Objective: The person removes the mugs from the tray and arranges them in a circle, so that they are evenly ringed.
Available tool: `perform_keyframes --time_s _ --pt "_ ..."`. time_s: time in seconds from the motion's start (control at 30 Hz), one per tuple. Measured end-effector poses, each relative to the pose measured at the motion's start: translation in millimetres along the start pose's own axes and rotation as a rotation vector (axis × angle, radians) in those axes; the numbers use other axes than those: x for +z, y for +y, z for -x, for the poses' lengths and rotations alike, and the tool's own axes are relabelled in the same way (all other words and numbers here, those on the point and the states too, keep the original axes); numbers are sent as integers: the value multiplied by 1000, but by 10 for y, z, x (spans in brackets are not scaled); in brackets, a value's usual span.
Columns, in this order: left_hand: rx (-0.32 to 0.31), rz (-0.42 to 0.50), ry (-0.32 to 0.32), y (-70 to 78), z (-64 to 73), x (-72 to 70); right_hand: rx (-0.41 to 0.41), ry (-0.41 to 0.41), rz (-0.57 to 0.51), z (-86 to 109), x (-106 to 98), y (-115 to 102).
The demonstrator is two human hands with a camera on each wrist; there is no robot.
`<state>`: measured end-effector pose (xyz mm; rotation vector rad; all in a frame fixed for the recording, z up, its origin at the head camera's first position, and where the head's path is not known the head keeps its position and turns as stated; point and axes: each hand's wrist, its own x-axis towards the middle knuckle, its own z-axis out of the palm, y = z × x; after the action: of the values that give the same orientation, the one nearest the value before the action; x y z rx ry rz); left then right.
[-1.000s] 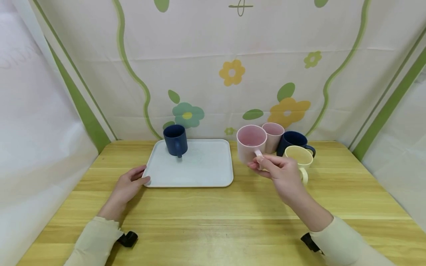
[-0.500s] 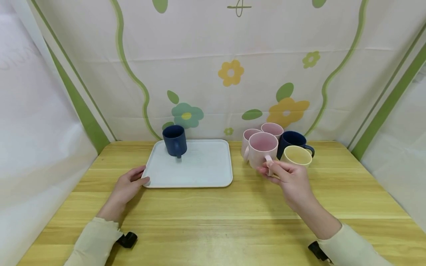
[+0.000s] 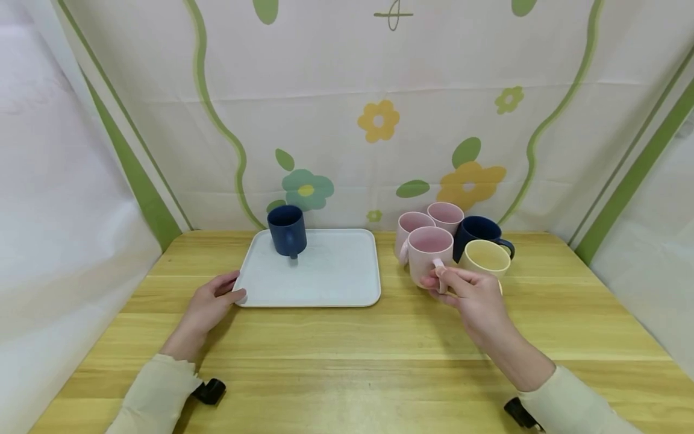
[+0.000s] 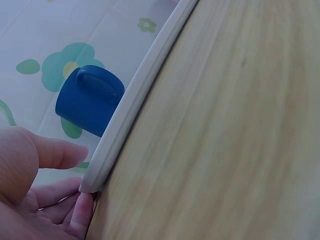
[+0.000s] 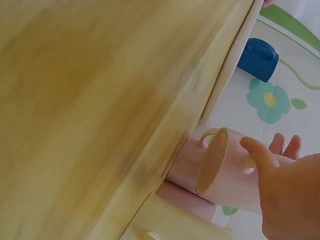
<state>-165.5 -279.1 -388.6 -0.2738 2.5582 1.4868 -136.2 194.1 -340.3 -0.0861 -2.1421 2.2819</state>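
Observation:
In the head view my right hand [image 3: 472, 295] pinches the handle of a pink mug [image 3: 425, 262], which is upright. From the right wrist view, the base of this mug [image 5: 212, 162] is raised off the wooden table. Close behind it stand a second pink mug [image 3: 403, 232] and a third pink mug [image 3: 447, 218]. My left hand [image 3: 211, 301] holds the near left corner of a white tray [image 3: 309, 289], thumb at the rim. On the tray's back left part stands a dark blue mug [image 3: 287, 232], its handle toward me.
Right of the pink mugs stand another dark blue mug [image 3: 478, 232] and a yellow mug [image 3: 485, 258], partly hidden by my right hand. A flowered curtain [image 3: 336, 144] rises behind the wooden table [image 3: 325, 361].
My right hand has moved right and down with the pink mug, toward the front of the mug group. A pink mug hidden earlier now shows behind it. The left hand stays at the tray.

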Motion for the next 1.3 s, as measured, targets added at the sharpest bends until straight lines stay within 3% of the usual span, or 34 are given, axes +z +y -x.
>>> perform_keyframes --time_s 0.77,1.0,1.3 --pt "17 5 -10 71 -65 -78 66 -11 -43 -113 -14 -29" --pt "10 2 -13 46 -37 -57 126 -38 -33 -103 -21 5" --pt "-5 -2 -26 20 -22 -24 137 -42 21 -64 0 51"
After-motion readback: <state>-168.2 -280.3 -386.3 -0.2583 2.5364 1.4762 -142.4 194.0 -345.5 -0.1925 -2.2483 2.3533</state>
